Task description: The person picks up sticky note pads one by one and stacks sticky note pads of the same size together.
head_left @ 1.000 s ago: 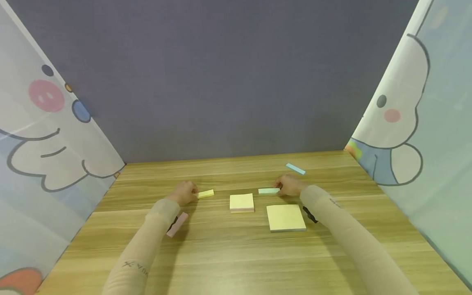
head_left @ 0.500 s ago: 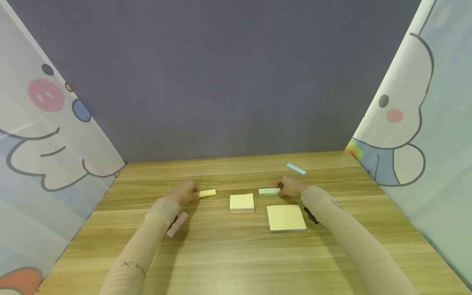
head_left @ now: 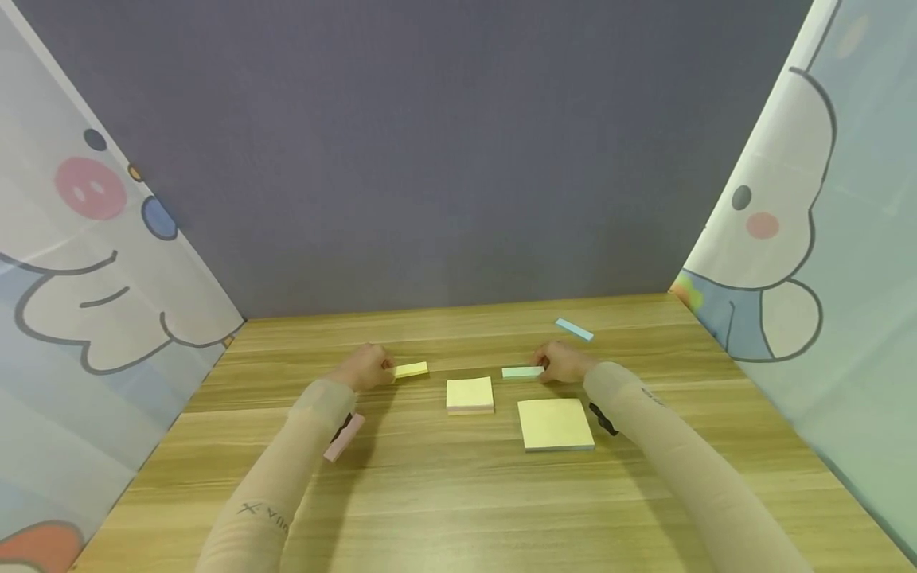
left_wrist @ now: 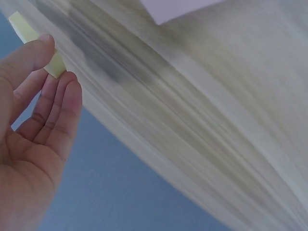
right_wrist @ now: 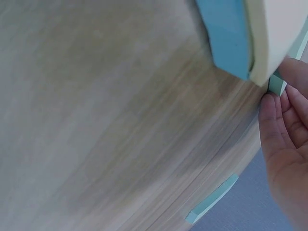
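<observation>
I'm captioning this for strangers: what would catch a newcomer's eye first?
Probably the cartoon figures on the side panels flanking the dark wall. Next, at the wooden table, the left hand pinching a yellow strip and the right hand a green strip. A small square yellow pad lies between, slightly nearer.

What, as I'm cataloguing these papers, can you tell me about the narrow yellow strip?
The narrow yellow strip looks like a thin paper pad: pale, oblong, with no writing I can make out. The left hand pinches it toward one end; the free end points right in the head view. It sits left of and slightly beyond the small square pad, apart from it. Whether it touches the table is unclear.
</observation>
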Demonstrator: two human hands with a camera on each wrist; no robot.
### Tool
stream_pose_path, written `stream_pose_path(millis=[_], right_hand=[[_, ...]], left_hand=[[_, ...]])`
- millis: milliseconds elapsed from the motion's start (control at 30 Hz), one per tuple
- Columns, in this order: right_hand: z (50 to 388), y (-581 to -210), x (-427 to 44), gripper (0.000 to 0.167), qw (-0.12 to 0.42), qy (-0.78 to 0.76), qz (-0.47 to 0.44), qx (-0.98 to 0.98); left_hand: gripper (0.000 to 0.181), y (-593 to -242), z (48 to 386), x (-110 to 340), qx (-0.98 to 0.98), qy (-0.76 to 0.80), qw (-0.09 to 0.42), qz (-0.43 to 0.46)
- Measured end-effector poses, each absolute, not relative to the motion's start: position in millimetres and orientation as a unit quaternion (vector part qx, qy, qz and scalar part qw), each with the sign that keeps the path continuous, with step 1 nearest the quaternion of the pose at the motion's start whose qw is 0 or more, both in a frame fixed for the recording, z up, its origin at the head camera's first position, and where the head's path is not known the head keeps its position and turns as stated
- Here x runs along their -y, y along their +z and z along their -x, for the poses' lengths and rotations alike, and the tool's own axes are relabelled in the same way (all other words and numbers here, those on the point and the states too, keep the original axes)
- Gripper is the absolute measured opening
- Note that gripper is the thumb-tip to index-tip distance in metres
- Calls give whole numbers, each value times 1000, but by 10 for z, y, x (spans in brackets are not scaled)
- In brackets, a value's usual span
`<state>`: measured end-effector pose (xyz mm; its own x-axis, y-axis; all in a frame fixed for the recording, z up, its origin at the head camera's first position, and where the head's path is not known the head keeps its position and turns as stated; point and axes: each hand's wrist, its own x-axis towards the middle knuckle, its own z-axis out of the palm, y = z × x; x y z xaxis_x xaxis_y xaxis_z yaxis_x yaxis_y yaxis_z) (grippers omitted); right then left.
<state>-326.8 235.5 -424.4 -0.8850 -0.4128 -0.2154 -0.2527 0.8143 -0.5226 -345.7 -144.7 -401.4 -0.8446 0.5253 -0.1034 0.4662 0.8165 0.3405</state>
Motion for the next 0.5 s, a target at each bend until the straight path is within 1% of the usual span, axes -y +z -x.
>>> stream_pose_path(millis=[267,500], right_hand=[[3278,-4241,-2351,31,157,-243,184,-939],[3253,-4234,-2360,30,160,-250,185,-937]], left_hand=[[42,-3984,3467,1383,-947,148,76,-275],[32,-3953,3472,1324,-949,140,82,-270]])
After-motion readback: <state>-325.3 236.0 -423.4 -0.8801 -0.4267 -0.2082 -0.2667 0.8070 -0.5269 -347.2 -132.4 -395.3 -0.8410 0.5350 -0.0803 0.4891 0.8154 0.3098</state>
